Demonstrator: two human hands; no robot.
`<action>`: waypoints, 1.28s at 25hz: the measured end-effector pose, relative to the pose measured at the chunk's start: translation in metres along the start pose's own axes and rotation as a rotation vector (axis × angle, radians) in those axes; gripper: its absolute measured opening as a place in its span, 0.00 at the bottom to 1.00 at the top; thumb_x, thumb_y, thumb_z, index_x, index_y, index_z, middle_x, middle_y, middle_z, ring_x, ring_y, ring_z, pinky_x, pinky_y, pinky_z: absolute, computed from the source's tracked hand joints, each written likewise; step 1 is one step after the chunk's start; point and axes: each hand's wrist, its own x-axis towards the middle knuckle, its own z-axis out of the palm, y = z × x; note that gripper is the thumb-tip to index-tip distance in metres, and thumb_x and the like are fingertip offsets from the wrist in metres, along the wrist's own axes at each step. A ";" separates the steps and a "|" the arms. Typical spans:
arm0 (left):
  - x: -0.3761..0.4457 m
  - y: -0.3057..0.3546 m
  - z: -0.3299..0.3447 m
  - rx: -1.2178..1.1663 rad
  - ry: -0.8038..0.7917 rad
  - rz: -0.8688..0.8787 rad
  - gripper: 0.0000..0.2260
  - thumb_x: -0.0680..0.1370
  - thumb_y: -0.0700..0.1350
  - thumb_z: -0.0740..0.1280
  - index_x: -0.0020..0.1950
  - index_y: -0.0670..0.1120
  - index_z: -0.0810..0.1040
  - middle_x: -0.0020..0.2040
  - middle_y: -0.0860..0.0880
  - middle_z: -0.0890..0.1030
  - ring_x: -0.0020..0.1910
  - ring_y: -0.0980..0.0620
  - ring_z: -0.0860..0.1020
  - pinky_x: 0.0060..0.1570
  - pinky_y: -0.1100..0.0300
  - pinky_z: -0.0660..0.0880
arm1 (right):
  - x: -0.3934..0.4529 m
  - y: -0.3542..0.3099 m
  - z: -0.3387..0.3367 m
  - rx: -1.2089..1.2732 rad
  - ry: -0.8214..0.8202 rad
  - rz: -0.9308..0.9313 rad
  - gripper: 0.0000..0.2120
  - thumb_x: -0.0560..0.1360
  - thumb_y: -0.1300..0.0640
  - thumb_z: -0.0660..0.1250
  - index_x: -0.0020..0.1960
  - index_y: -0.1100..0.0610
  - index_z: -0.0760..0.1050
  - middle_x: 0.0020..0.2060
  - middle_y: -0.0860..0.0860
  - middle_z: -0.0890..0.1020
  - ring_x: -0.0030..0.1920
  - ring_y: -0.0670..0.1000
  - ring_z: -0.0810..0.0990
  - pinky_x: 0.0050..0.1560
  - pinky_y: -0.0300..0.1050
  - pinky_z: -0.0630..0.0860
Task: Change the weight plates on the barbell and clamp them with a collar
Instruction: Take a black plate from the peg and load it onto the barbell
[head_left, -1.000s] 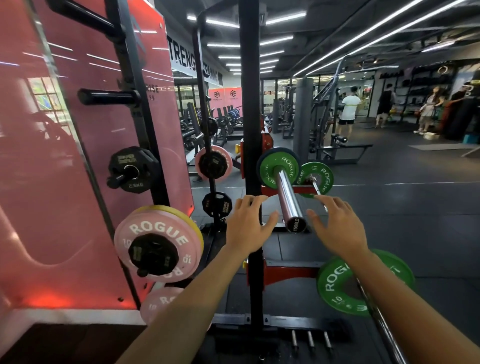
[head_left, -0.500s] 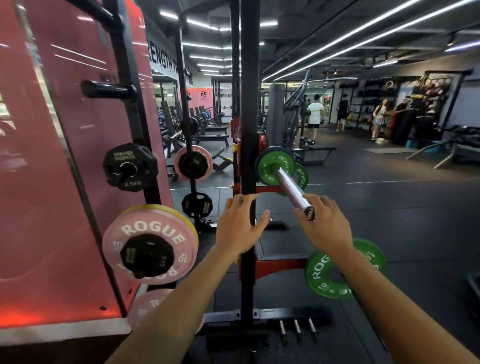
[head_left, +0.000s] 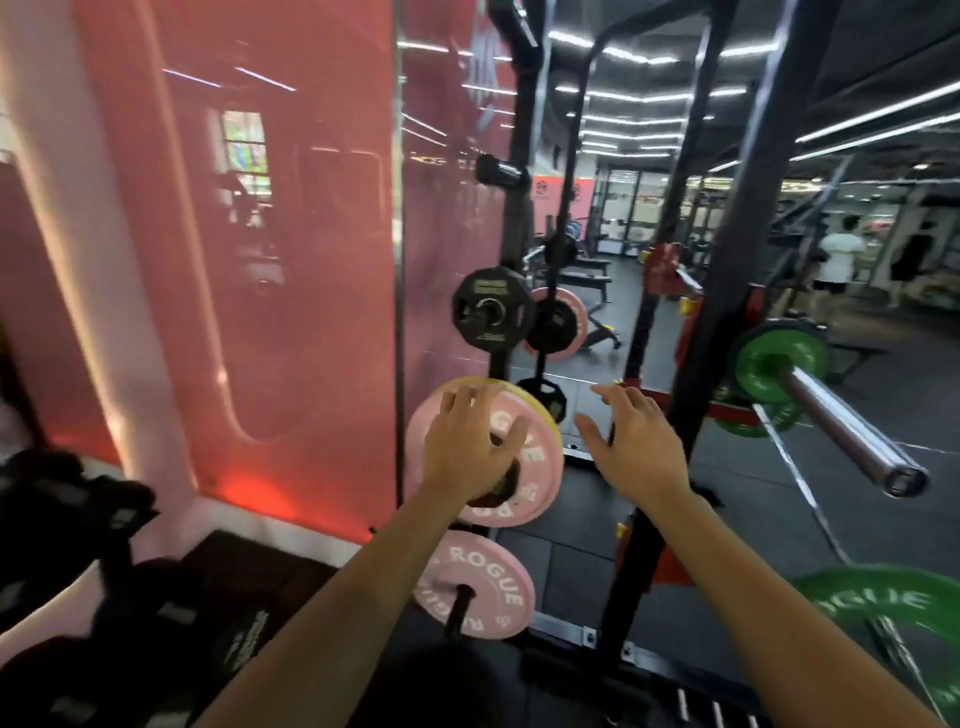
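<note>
Plate, pink and hanging on a rack peg, is being covered by the spread, open left hand while the open right hand is reaching in beside it, likely to lift it toward the bar.

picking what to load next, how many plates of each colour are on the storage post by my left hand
pink plates: 2
black plates: 2, one mostly behind the left hand
yellow plate: 1, edge only
total: 5
</note>
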 end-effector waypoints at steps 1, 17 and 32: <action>-0.005 -0.014 -0.016 0.007 0.012 -0.036 0.23 0.77 0.59 0.63 0.68 0.50 0.73 0.63 0.47 0.76 0.63 0.44 0.70 0.56 0.47 0.74 | 0.006 -0.020 0.012 0.025 -0.014 -0.038 0.21 0.78 0.44 0.65 0.65 0.56 0.73 0.58 0.56 0.78 0.59 0.60 0.75 0.48 0.55 0.76; 0.013 -0.104 -0.034 0.087 0.022 -0.099 0.22 0.79 0.61 0.61 0.69 0.53 0.69 0.60 0.49 0.75 0.58 0.50 0.70 0.47 0.59 0.67 | 0.057 -0.076 0.098 0.079 -0.041 -0.087 0.24 0.78 0.39 0.59 0.67 0.52 0.68 0.58 0.53 0.78 0.58 0.57 0.76 0.51 0.52 0.76; 0.190 -0.203 0.073 0.109 0.052 -0.193 0.23 0.79 0.60 0.63 0.69 0.50 0.72 0.61 0.46 0.75 0.61 0.45 0.70 0.51 0.50 0.73 | 0.219 0.011 0.202 0.032 -0.011 0.034 0.22 0.78 0.40 0.59 0.68 0.50 0.65 0.59 0.53 0.76 0.57 0.56 0.76 0.46 0.52 0.77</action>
